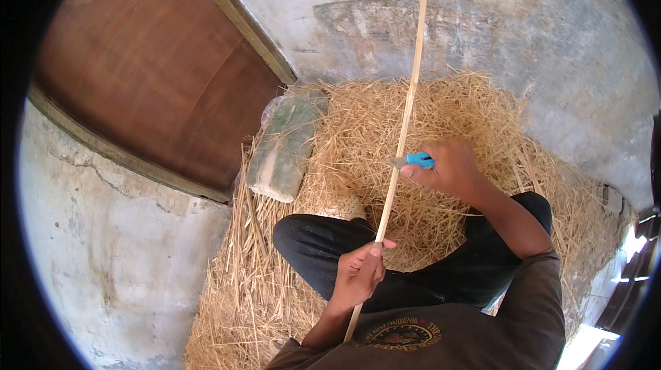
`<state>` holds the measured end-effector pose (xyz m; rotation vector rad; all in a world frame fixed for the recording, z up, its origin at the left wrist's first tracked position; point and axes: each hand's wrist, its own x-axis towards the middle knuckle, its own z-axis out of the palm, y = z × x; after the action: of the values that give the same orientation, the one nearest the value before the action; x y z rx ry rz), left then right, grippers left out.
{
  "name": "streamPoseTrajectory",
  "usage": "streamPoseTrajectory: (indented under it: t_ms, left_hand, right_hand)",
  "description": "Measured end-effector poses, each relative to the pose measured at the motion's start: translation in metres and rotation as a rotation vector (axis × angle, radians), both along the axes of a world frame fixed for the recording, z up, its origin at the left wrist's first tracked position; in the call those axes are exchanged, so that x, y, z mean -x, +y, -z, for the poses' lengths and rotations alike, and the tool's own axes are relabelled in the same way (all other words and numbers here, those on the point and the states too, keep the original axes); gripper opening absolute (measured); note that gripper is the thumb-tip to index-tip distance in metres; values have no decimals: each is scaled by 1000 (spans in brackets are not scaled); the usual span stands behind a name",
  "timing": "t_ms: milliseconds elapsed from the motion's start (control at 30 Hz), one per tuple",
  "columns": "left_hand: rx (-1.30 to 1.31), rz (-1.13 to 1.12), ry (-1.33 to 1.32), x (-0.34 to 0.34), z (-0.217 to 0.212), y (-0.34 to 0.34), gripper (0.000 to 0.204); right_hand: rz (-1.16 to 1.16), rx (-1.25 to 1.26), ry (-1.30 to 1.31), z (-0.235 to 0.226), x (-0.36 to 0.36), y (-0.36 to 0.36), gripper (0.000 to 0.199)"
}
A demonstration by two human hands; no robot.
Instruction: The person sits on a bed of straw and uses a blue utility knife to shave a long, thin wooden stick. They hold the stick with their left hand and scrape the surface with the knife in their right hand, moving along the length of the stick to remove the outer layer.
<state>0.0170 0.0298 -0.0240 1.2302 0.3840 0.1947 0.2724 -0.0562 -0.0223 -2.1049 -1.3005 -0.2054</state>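
Note:
A long, narrow strip of pale wood or bamboo (409,105) runs from my lap up toward the far wall, bending slightly. My left hand (358,275) is closed around its lower part, just above my crossed legs. Farther up, my right hand (451,169) grips a blue-handled knife (420,159). Its short blade lies against or right beside the strip; whether the two touch I cannot tell. The strip's lower end disappears by my dark shirt.
Dry, straw-like shavings (475,111) cover the floor around my legs. A greenish, worn oblong block (286,146) rests on them at the left, near a brown door panel (165,60). Stained plaster walls (551,32) stand close ahead and to the left.

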Motion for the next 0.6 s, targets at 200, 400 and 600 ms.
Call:
streamPoseTrajectory:
  t_ms: [200, 400, 600]
  left_hand:
    - [-48, 64, 37, 9, 12, -5, 29]
    - [11, 93, 46, 15, 12, -12, 29]
    - [-106, 86, 118, 17, 13, -14, 28]
  right_hand:
    - [45, -38, -99, 12, -24, -1, 65]
    - [102, 10, -177, 30, -51, 4, 67]
    - [163, 185, -198, 39, -82, 13, 68]
